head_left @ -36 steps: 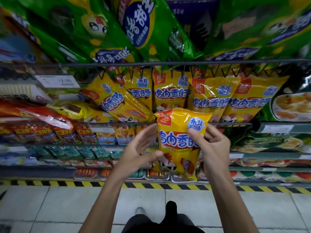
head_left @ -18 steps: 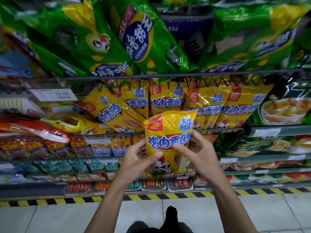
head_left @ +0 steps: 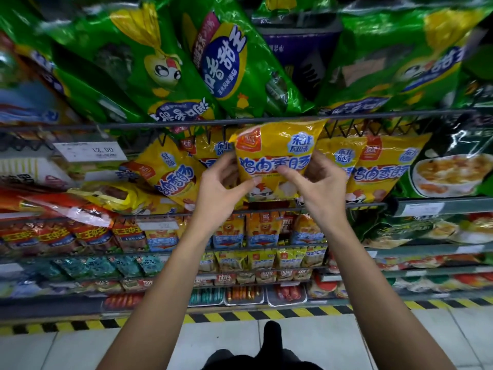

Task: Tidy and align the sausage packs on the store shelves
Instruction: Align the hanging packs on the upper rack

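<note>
Pack behind: the held yellow pack [head_left: 274, 158] covers most of it.
Price tag [head_left: 90, 151]: small words too blurry to read.
Green bags [head_left: 394, 62]: tops cut off by the edge.
Both arms: elbows cut off below.

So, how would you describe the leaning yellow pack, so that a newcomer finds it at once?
Start at the white price tag reading 12.00, on the rail under the big green bags. Just to its right begins a row of yellow sausage packs. The leaning yellow pack is the leftmost, beside the left hand; only this one tilts, while its neighbours stand upright.
</note>
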{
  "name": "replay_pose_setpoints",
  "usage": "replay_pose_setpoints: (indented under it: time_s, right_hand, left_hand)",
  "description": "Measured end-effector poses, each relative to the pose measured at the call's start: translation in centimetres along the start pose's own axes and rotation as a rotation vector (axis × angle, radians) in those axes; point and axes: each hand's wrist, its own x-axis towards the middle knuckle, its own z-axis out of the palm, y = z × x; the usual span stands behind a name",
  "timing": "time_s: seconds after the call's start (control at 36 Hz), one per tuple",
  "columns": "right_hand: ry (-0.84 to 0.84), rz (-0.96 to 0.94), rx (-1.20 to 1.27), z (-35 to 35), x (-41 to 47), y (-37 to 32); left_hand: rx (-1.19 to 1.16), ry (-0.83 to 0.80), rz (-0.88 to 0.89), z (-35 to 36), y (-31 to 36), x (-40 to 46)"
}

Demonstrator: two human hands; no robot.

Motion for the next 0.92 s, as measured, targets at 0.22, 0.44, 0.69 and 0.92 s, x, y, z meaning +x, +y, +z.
replay_pose_setpoints:
  time_s: [0.22,0.44,0.69,0.92]
  right_hand:
    - [-0.176,0.172,-0.245,-0.2,-1.8,5.8]
    - [-0.013,0.180,-0.323,0.1,-3.6,6.1]
    - [0.046,0.187,-0.324,0.1,-1.7,5.9]
    - [0.108,0.196,-0.272,0.8,-3.4,5.9]
  left_hand:
    - [0.087,-0.047,-0.166,1.5,-5.5,-0.9]
    - [0.092,-0.010,-0.146,2.0,-5.6,-0.8]
    - [0.174,0.075,-0.131,2.7,-4.7,-0.2]
    - [0.451,0.164,-0.054,3.9,-6.4,-1.2]
